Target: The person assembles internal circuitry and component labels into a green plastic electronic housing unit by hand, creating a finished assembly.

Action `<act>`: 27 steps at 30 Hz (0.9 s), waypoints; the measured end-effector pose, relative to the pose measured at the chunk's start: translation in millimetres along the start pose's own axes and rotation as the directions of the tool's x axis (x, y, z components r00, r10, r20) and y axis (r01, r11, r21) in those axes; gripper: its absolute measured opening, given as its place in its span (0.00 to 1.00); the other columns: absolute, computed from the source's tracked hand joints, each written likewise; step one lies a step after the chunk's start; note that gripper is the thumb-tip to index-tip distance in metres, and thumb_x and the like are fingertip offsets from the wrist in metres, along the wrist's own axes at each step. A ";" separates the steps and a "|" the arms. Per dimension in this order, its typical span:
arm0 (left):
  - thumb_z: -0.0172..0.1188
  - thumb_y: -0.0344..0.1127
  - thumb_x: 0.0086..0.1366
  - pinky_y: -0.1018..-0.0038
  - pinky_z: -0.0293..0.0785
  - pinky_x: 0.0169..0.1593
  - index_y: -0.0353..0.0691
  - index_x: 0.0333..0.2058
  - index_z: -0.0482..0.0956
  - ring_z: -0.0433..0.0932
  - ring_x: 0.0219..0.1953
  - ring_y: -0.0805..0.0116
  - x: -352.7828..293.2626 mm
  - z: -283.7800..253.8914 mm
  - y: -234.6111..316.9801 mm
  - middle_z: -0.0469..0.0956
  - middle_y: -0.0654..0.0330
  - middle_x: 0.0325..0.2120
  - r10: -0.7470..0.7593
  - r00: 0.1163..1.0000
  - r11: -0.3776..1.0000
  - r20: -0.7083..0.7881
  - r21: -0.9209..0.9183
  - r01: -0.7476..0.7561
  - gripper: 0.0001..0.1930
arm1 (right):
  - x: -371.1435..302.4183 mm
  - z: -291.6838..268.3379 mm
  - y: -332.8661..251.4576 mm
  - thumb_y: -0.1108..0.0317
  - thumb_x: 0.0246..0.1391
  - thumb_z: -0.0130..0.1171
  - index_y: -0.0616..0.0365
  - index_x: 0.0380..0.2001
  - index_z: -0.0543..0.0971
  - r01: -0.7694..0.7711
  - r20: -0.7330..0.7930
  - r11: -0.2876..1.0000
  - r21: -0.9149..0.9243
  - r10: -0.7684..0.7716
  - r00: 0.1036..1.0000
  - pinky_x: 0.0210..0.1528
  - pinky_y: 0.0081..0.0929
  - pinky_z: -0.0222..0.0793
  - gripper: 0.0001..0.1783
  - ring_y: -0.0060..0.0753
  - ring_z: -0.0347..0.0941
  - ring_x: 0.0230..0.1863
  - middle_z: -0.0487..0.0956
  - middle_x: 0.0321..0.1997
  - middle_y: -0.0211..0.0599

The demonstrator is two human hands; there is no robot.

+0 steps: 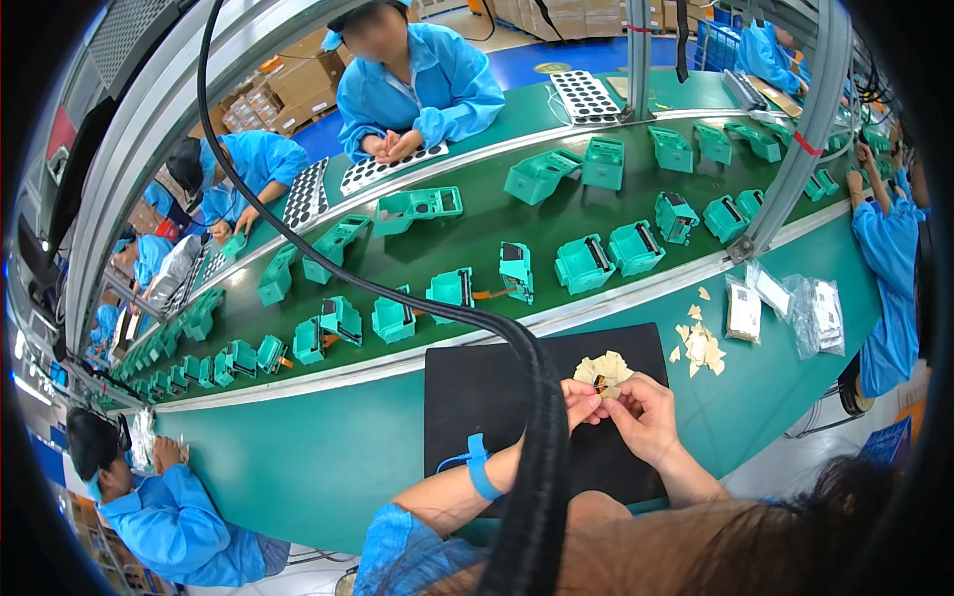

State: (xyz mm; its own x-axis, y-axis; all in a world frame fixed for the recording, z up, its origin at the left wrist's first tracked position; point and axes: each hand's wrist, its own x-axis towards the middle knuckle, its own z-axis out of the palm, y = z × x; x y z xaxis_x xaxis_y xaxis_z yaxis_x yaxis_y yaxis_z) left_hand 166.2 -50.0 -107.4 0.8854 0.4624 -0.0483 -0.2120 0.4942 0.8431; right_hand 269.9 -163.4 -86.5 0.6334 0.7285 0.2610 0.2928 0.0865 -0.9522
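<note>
The left hand [580, 404] pinches a small dark-and-orange part [599, 381] over the black mat [477, 397], cream fan [618, 364] at its far side; the right hand [647, 418] adjoins from the right, grip and part's long axis unclear

- Bright, even light falls across my left hand [580, 402] and right hand [646, 417].
- Glare flecks plastic bags [821, 316] right of my grip.
- Beyond it, the metal rail [646, 289] bows through the fisheye lens.
- Nearer me, loose hair [855, 517] blurs; blackness rings the rim.
</note>
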 end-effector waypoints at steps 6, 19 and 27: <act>0.54 0.24 0.59 0.75 0.74 0.40 0.38 0.34 0.75 0.77 0.35 0.69 3.6 -2.1 -0.6 0.77 0.57 0.34 -0.084 0.996 0.988 0.007 -0.131 0.085 0.04 | -1.5 4.6 -5.5 0.80 0.38 0.61 0.61 0.23 0.74 0.340 -0.108 0.839 -0.425 -0.421 0.901 0.17 0.22 0.65 0.07 0.31 0.70 0.17 0.71 0.21 0.35; 0.55 0.20 0.53 0.71 0.69 0.43 0.37 0.27 0.78 0.73 0.37 0.65 6.8 3.2 -3.7 0.71 0.59 0.31 -0.117 0.983 0.934 0.140 -0.322 0.157 0.06 | 1.1 0.9 -11.2 0.81 0.34 0.59 0.62 0.21 0.74 0.407 -0.050 0.852 -0.329 -0.447 0.893 0.16 0.21 0.65 0.07 0.28 0.70 0.16 0.71 0.19 0.33; 0.55 0.20 0.53 0.72 0.69 0.40 0.37 0.24 0.77 0.72 0.35 0.66 11.0 4.6 -5.4 0.70 0.60 0.31 -0.097 0.983 0.942 0.154 -0.306 0.141 0.05 | 10.9 -16.3 -4.0 0.82 0.32 0.57 0.61 0.19 0.72 0.375 -0.073 0.884 -0.278 -0.409 0.910 0.16 0.20 0.63 0.07 0.26 0.67 0.15 0.70 0.18 0.34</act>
State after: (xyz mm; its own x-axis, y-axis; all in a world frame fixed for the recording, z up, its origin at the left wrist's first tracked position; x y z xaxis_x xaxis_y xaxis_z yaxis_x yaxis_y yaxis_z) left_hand 179.0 -51.0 -110.0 0.9549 0.2933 -0.0463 -0.2019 0.7557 0.6231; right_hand 287.3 -166.9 -77.3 0.5089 0.5776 0.6383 0.6957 0.1607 -0.7001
